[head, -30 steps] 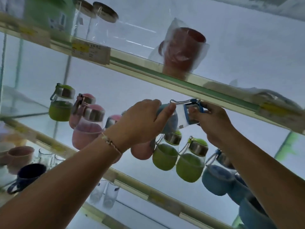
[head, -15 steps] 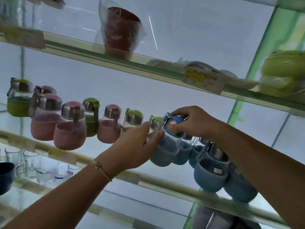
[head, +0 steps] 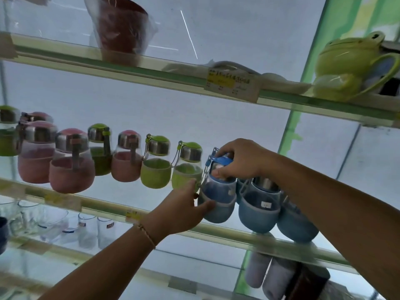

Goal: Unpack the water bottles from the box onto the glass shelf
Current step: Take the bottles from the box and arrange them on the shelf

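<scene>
A small blue water bottle [head: 218, 195] with a blue-topped lid stands on the middle glass shelf [head: 227, 232], between green bottles and other blue ones. My right hand [head: 240, 159] grips its lid from above. My left hand [head: 184, 210] cups its lower body from the left, thumb across the front. Left of it runs a row of green bottles [head: 154, 169] and pink bottles [head: 71, 167] with steel lids. More blue bottles [head: 260, 208] crowd to the right, partly behind my right forearm. The box is out of view.
The upper shelf [head: 173, 74] holds a wrapped red cup [head: 122, 29], a price label [head: 231, 83] and a green frog teapot [head: 350, 68]. The lower shelf carries clear glasses [head: 86, 226] and a dark mug [head: 3, 232]. A green upright [head: 290, 131] stands at right.
Both hands brought the blue bottle down from under the upper shelf and set it upright on the middle shelf beside the other blue bottles. The view swung right.
</scene>
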